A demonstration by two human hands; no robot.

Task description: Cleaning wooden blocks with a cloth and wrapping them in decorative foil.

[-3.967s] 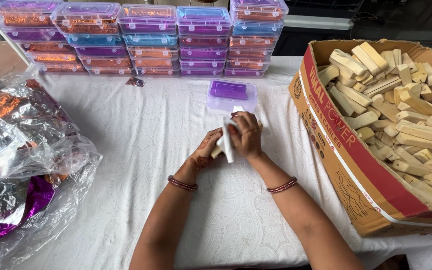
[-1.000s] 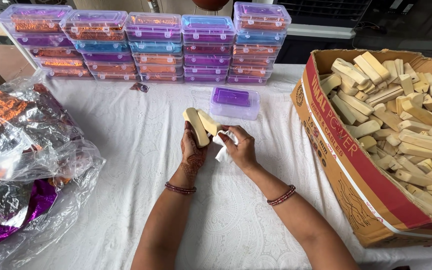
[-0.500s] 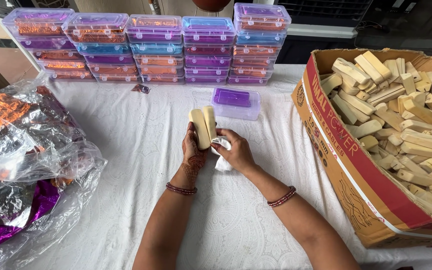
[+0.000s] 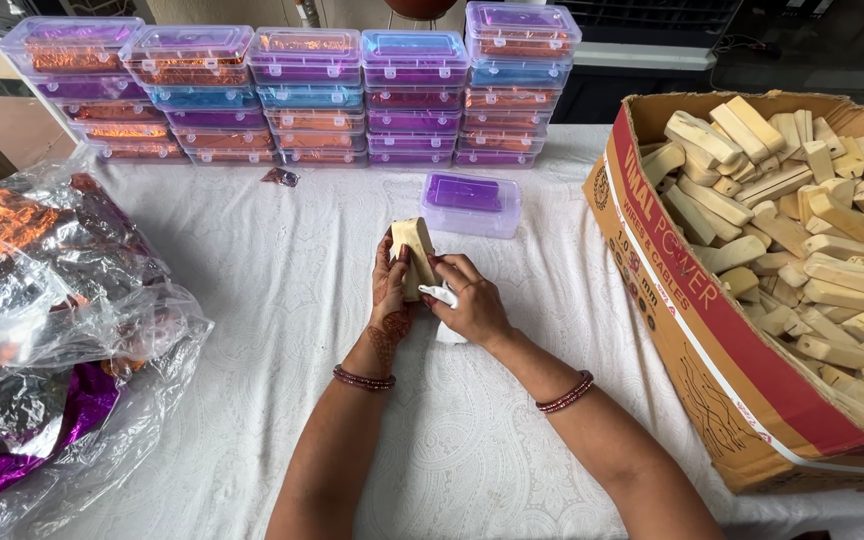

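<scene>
My left hand [image 4: 389, 300] holds a pale cream bar [image 4: 412, 246] upright above the white tablecloth [image 4: 282, 310]. My right hand [image 4: 470, 300] is beside it, fingers on the bar's lower right side, with a small white cloth [image 4: 443, 296] pinched against it. A small purple-lidded clear plastic box [image 4: 470, 203] stands just beyond both hands.
An open cardboard box [image 4: 712, 330] full of cream bars [image 4: 802, 230] sits at the right. Stacks of purple and blue lidded boxes [image 4: 302, 95] line the far edge. A clear bag of orange, silver and purple foil sheets [image 4: 42, 310] lies at the left.
Four seconds ago both hands were pressed together low over the cloth. Since then the left hand has raised the cream bar upright, and the right hand has moved onto its lower side.
</scene>
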